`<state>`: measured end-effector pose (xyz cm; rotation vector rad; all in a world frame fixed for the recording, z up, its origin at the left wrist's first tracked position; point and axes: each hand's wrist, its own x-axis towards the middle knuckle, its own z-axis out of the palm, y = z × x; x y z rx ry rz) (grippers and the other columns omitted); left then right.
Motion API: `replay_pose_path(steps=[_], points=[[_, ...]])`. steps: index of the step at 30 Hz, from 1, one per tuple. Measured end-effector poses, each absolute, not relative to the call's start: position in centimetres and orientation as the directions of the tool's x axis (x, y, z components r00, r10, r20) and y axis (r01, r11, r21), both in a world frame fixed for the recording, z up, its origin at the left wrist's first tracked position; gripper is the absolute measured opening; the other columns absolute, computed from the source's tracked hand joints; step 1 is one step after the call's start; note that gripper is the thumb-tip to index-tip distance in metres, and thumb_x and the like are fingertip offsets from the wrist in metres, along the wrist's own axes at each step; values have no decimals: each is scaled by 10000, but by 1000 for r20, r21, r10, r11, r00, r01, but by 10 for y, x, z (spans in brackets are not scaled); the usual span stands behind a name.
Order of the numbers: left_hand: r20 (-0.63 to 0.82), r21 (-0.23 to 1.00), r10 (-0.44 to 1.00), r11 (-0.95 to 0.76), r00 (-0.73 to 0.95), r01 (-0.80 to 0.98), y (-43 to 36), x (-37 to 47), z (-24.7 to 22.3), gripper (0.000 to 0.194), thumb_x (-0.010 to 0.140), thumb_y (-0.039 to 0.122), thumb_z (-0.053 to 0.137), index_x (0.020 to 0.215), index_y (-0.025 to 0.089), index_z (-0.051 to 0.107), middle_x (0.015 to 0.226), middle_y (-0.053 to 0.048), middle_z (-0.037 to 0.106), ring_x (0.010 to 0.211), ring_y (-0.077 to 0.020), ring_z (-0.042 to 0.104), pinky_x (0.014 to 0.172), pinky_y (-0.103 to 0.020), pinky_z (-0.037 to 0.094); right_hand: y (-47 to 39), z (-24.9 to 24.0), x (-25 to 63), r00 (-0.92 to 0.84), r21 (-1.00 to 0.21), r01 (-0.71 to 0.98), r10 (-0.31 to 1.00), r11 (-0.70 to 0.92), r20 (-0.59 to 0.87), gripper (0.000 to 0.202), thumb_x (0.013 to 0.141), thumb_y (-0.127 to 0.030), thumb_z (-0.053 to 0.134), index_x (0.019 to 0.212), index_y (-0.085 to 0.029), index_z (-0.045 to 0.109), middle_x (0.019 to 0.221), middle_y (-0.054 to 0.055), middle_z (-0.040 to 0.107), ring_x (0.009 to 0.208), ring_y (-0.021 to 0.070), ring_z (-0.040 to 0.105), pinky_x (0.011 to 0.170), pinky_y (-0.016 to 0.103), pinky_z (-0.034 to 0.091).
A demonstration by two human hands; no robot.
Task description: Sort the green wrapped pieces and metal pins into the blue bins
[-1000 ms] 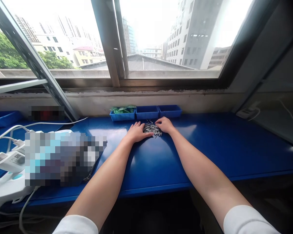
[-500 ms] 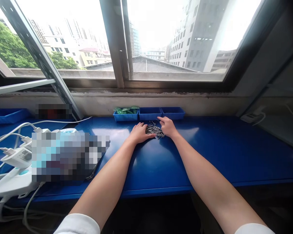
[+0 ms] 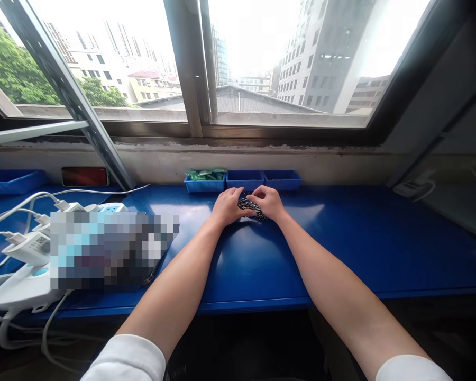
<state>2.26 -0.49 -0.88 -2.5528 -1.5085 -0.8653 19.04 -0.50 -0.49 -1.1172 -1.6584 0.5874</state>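
A pile of thin, dark and silvery metal pieces, like screws or pins (image 3: 252,207), lies on the blue tabletop (image 3: 257,264). My left hand (image 3: 227,206) rests against the pile's left side, fingers stretched and thumb apart along the near edge. From the right, my right hand (image 3: 271,203) reaches over the pile with its fingers curled and thumb and forefinger drawn together. What sits between those fingertips is too small to make out. Just behind the hands, a blue bin holds green packets (image 3: 206,174).
Two more blue bins, a middle one (image 3: 245,177) and a right one (image 3: 282,180), stand against the wall below the window. At left are a white power strip (image 3: 24,288) with plugs and cables, a blurred-out object, a phone (image 3: 84,177) and a blue tray (image 3: 14,182).
My right hand's forefinger, stretched out before, has curled in toward the thumb over the pile. My left hand has shifted slightly up and inward at the pile. The view tilts slightly down.
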Motion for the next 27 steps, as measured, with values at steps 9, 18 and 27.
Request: replay_pose_path(steps=[9, 18, 27], points=[[656, 288, 665, -659, 358, 695, -10, 31, -2, 171, 856, 329, 555, 827, 188, 648, 773, -27, 699, 764, -181, 637, 821, -329, 446, -3, -7, 184, -72, -905, 174, 922, 387, 381, 439, 613, -594, 681, 634, -156, 685, 569, 10, 612, 557, 134, 528, 516, 250, 376], [690, 284, 642, -665, 335, 691, -7, 27, -4, 155, 850, 209, 535, 874, 196, 687, 862, -37, 712, 811, -180, 636, 800, -319, 450, 1, -9, 185, 22, -910, 179, 923, 374, 383, 493, 729, -623, 556, 645, -155, 689, 537, 18, 607, 468, 120, 498, 499, 260, 393], [611, 318, 740, -554, 280, 769, -6, 22, -2, 278, 832, 132, 440, 923, 192, 696, 877, -51, 702, 828, -193, 608, 796, -331, 459, -9, -1, 185, 44, -903, 200, 917, 380, 396, 381, 721, -538, 605, 703, -175, 719, 740, 60, 719, 521, 167, 622, 566, 288, 474]])
